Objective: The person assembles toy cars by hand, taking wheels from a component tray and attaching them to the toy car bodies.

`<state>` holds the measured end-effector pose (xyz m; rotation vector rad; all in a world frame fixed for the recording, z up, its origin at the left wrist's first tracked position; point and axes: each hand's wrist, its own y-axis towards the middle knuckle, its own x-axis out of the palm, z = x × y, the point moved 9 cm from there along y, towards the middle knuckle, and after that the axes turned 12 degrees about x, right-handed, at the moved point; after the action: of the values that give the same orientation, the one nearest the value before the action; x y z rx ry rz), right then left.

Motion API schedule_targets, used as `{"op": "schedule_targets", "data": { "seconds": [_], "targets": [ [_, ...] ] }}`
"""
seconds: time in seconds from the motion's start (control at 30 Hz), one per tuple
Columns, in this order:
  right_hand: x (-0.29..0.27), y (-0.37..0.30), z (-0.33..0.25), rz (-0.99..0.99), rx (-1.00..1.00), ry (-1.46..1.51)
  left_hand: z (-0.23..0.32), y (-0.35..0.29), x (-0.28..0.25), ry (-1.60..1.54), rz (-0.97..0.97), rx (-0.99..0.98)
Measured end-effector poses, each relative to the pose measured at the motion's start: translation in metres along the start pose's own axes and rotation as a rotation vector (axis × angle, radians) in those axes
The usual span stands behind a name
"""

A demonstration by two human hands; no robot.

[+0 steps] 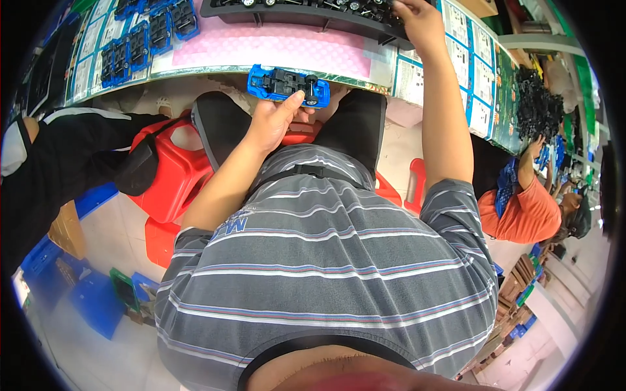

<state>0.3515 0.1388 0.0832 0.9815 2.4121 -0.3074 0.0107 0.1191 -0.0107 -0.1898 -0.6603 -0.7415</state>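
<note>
A blue toy car [262, 81] lies underside up in my left hand [270, 124], above my lap at the table's near edge. My left thumb presses on its black chassis, and the other fingers are mostly hidden beneath. A wheel pair shows at the car's right end. At the far right of a long black tray [297, 21], my right hand [424, 29] reaches in with bent fingers drawn together. Whatever they pinch is too small to make out. Small wheels on axles [355, 6] lie in the tray.
Several blue toy cars [150, 40] sit underside up on the table's left, beside a pink bubble-wrap sheet [274, 49]. A red stool [176, 173] and another person's dark-clothed leg [78, 156] are at left. A person in orange [525, 212] works at right near a black parts pile [538, 104].
</note>
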Motion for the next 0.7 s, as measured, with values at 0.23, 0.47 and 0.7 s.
{"op": "schedule_targets", "data": {
  "seconds": [0.23, 0.47, 0.7],
  "targets": [
    [-0.014, -0.025, -0.022, -0.267, -0.42, 0.595, -0.007, 0.0, 0.003, -0.015, -0.008, -0.041],
    [0.03, -0.033, -0.073, 0.007, -0.188, -0.546, -0.01, 0.0, 0.006, -0.026, 0.014, -0.061],
    [-0.008, -0.017, -0.04, 0.219, -0.131, -0.215, -0.003, -0.004, 0.0, 0.031, 0.041, -0.042]
  ]
}}
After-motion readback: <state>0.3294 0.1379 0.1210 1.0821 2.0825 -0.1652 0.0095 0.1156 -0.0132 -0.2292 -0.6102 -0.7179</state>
